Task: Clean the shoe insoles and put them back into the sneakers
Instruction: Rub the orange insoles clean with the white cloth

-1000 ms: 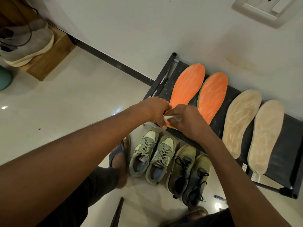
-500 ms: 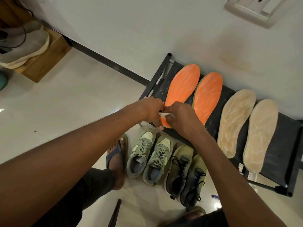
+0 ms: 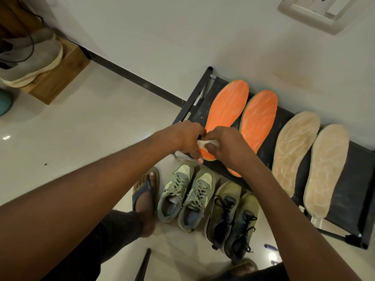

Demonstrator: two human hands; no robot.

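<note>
Both hands, left hand (image 3: 187,136) and right hand (image 3: 225,145), pinch a white cloth (image 3: 205,143), seemingly a wipe, over the nearest orange insole (image 3: 227,110). All four insoles lie on the rack (image 3: 355,179); the sneakers (image 3: 203,197) wait on the floor, none refilled.

- I see a grey shoe (image 3: 30,57) with a cream sole resting on a wooden box (image 3: 60,78) at the upper left, a dark cord (image 3: 32,47) looped over it.
- A teal object (image 3: 4,104) sits at the left edge, cut off.
- A white switch plate (image 3: 316,11) is mounted on the wall (image 3: 162,37).
- A black skirting strip (image 3: 132,78) runs along the wall's base above the glossy tiled floor (image 3: 81,128).
- A small blue item (image 3: 271,246) lies on the floor by the rack's foot; I cannot identify it.
</note>
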